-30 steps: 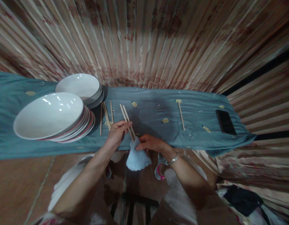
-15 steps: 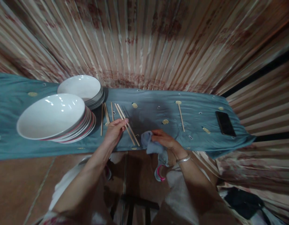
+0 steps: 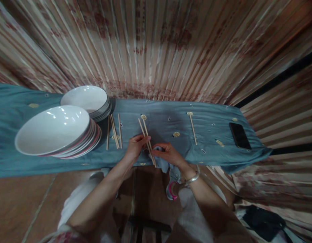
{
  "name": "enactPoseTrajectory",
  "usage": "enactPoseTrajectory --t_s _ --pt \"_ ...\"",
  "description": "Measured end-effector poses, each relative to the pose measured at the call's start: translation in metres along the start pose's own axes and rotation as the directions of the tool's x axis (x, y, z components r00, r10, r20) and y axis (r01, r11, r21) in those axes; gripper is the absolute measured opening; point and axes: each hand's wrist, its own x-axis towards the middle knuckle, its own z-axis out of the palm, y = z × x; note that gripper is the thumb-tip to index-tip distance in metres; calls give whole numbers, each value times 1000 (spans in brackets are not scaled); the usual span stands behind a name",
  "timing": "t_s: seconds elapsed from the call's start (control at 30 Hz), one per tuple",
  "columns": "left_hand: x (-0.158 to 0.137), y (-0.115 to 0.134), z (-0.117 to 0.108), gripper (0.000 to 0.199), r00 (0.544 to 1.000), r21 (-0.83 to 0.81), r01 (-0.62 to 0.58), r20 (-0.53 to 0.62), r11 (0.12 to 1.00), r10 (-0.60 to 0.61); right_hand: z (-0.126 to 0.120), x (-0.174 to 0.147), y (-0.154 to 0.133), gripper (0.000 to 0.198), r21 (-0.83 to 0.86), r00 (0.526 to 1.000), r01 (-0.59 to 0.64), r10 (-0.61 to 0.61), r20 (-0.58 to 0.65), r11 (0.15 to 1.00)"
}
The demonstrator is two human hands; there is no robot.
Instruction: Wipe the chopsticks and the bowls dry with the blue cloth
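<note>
A pleated curtain (image 3: 156, 50) hung behind a long blue-green tablecloth (image 3: 211, 148). At left stood two stacks of bowls (image 3: 54, 130), then some loose chopsticks (image 3: 119, 131) lying flat. Next, the left hand (image 3: 135, 146) pinched two chopsticks (image 3: 150, 148) over the near edge; the right hand (image 3: 169, 154) gripped a bunched blue rag (image 3: 164, 165) by their lower ends. Further right lay a single chopstick (image 3: 193, 129) and a phone (image 3: 239, 135). A hard tug with a loose left pinch might have dropped the pair floorward.

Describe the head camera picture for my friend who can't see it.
A left hand holds two pale chopsticks while the right hand holds a blue cloth. Stacked white bowls and more chopsticks sit left on a teal tablecloth, a phone right.
</note>
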Motion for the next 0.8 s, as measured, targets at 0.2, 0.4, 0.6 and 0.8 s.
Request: enactPoseTrajectory --t_s 0.2,0.4,0.6,0.8 --pt "1 -6 9 38 999 11 36 33 999 -37 -2 -1 1 40 65 998 -15 19 -57 998" --pt "0 -7 18 38 996 63 -7 84 998 1 -6 3 7 40 135 996 -19 30 -86 991" --pt "-2 -5 25 37 993 77 3 117 997 -12 -14 -2 4 37 -17 993 42 -44 -112 999" --pt "8 -10 26 35 998 33 9 63 999 -11 -7 -14 -8 17 -510 933 -28 -161 -321 860"
